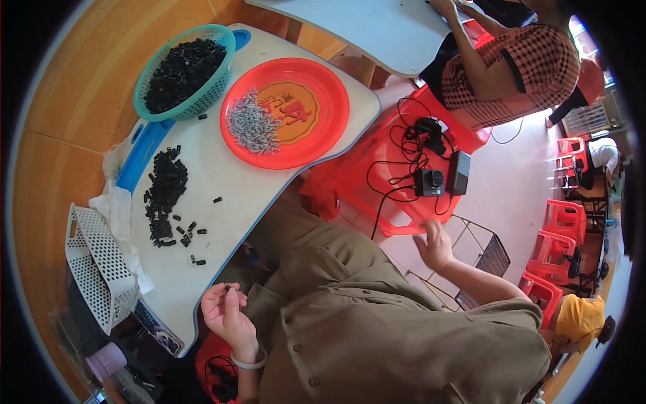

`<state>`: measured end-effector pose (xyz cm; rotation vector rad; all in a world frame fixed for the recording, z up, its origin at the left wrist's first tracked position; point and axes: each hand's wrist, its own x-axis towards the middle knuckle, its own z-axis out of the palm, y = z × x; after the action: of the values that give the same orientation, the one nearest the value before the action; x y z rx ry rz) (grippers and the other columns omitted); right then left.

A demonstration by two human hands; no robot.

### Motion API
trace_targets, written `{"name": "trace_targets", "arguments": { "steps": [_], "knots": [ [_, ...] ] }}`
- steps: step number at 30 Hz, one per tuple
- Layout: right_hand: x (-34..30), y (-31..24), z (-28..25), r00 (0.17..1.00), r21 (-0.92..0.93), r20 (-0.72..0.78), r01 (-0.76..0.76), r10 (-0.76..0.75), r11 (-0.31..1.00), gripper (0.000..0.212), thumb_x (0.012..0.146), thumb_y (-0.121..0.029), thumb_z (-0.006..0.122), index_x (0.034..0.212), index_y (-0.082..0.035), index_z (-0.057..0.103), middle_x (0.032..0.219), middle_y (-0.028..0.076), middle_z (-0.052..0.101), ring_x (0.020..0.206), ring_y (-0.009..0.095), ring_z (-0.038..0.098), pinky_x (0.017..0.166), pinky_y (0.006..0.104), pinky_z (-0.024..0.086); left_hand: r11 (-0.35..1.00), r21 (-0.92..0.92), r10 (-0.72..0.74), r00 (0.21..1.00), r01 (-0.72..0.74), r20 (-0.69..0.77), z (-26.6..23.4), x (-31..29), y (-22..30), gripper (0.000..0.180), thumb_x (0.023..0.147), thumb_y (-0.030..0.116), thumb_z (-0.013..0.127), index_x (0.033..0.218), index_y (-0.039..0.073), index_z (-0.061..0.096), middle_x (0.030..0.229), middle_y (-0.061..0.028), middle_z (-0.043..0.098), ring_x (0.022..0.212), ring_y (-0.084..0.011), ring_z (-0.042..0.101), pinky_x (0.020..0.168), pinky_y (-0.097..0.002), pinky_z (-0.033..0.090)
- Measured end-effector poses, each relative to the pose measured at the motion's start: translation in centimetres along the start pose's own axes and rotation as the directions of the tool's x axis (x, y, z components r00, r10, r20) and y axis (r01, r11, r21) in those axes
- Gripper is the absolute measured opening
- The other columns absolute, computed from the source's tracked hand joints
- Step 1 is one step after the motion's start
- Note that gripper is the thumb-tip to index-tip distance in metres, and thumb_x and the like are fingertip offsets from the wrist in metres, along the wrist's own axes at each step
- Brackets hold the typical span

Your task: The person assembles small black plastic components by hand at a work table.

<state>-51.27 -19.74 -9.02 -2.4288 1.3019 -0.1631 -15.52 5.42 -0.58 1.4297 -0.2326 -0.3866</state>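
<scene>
My left hand (227, 315) is closed in a pinch at the table's near edge, with a small black plastic part (228, 288) at its fingertips. A pile of the same black parts (165, 192) lies on the white table (222, 232), several loose ones beside it. Farther off, a red plate (323, 94) carries a heap of small silver metal pieces (252, 122), perhaps springs or screws. Off to the right, my right hand (436, 246) hangs in the air with its fingers apart, nearest a red stool (397, 219). I see nothing in it.
A green basket (214, 91) full of black parts stands at the far left. White perforated baskets (101, 269) sit by the left edge. On the red stool are a small black camera (428, 182), a dark box (459, 172) and tangled cables. A person in a checked shirt (518, 74) sits at another table.
</scene>
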Motion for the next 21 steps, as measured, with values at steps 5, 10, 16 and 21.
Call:
{"name": "trace_targets", "arguments": {
  "steps": [5,10,16,21],
  "knots": [
    [6.7,0.7,-1.6,0.930,-0.195,-0.365,-0.132,0.054,0.972,0.059,0.081,-0.037,0.069,0.119,0.000,0.043,0.115,0.023,0.050,0.099,0.042,0.057,0.081,0.0494,0.048,1.000,-0.011,-0.023,0.998,0.024,0.051,0.5,-0.7,-0.6,0.015,0.087,-0.002,0.059,0.102,0.001,0.055,0.088,-0.0115,0.063,0.062,-0.0106,0.053,0.058,-0.0208,0.044],
    [9.6,-0.3,-3.3,0.911,-0.253,-0.038,-0.406,0.411,0.878,0.072,0.077,-0.046,0.071,0.121,0.003,0.041,0.118,0.023,0.049,0.100,0.042,0.059,0.082,0.0491,0.049,1.000,0.024,-0.009,0.999,0.008,0.038,-0.3,-0.9,-0.5,0.016,0.088,-0.001,0.060,0.103,0.001,0.054,0.088,-0.0110,0.064,0.063,-0.0103,0.053,0.058,-0.0208,0.044],
    [10.5,-0.2,-2.5,0.906,-0.292,-0.051,-0.415,0.419,0.862,0.077,0.073,-0.042,0.075,0.123,0.002,0.038,0.115,0.023,0.049,0.100,0.041,0.060,0.080,0.0474,0.051,0.998,0.052,-0.030,0.999,0.029,0.021,-0.6,-1.8,-0.9,0.016,0.088,-0.003,0.059,0.103,0.001,0.054,0.088,-0.0108,0.064,0.063,-0.0096,0.053,0.058,-0.0205,0.045],
    [11.0,0.4,-2.3,0.869,-0.281,-0.036,-0.483,0.494,0.829,0.076,0.071,-0.037,0.077,0.123,0.000,0.037,0.115,0.022,0.050,0.103,0.040,0.059,0.082,0.0464,0.050,0.998,0.051,-0.041,0.999,0.039,0.030,-0.5,-1.7,-1.0,0.016,0.088,-0.004,0.058,0.103,0.000,0.054,0.088,-0.0109,0.064,0.063,-0.0094,0.053,0.058,-0.0205,0.045]
  ]
}}
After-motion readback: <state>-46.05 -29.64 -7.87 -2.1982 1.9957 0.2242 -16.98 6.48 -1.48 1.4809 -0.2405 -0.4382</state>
